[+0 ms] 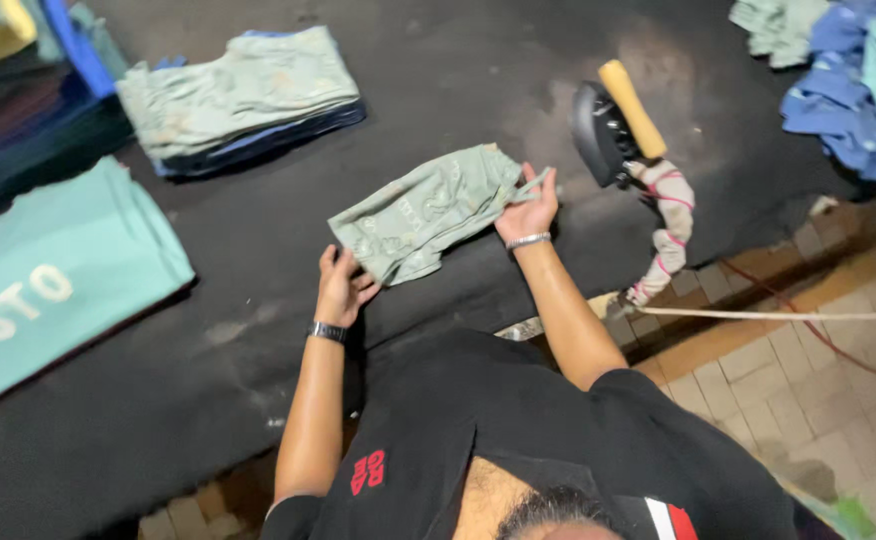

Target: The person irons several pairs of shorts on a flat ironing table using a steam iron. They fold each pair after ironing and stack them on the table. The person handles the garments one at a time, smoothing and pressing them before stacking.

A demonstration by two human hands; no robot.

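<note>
A small pale green patterned garment [423,212] lies folded on the black ironing table [258,300], lifted a little between my hands. My left hand [341,285] grips its near left corner; a dark wristband sits on that wrist. My right hand [530,212] holds the garment's right end by the waistband, with a silver bracelet on the wrist. Just beyond my right hand, a black iron [603,130] with a yellow wooden handle stands on its end.
A stack of folded pale green and blue garments [238,95] sits at the back. A teal printed shirt [53,270] lies at the left, dark folded clothes [18,110] behind it. Blue and green clothes [848,70] pile at the back right. The iron's cloth-wrapped cord [663,230] hangs over the table edge above a brick floor.
</note>
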